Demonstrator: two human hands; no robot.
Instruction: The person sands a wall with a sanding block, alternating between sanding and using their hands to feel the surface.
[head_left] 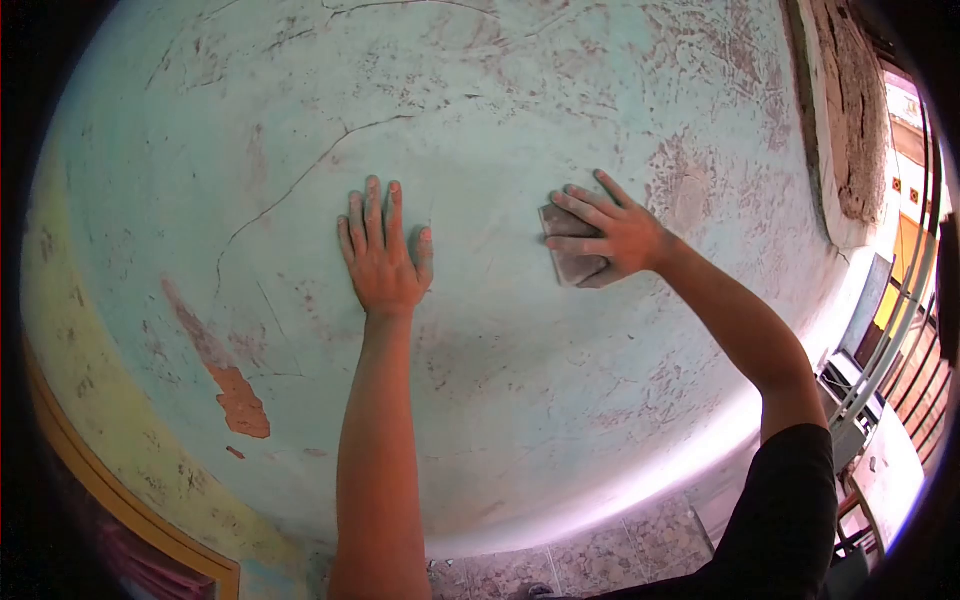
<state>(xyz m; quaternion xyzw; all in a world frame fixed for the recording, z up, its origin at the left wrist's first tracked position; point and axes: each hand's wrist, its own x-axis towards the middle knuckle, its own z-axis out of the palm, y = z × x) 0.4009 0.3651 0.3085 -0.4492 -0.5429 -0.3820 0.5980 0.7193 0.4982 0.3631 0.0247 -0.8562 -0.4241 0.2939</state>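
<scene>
My left hand (385, 262) lies flat on the pale turquoise wall (480, 330), fingers spread and pointing up, with nothing in it. To its right, my right hand (625, 238) presses a small grey-brown sheet of sandpaper (578, 268) against the wall. The fingers reach across the sheet and hide part of it. Dust whitens the fingertips of both hands. A thin crack (290, 190) runs through the plaster left of my left hand. Rough, worn patches (690, 180) show to the right of my right hand.
Reddish bare plaster (242, 402) shows at lower left. A yellow-brown frame (130, 510) borders the lower left corner. Along the right stand a rough opening edge (850, 110), metal bars (915, 385) and a light table (893, 465). Patterned floor tiles (590, 540) lie below.
</scene>
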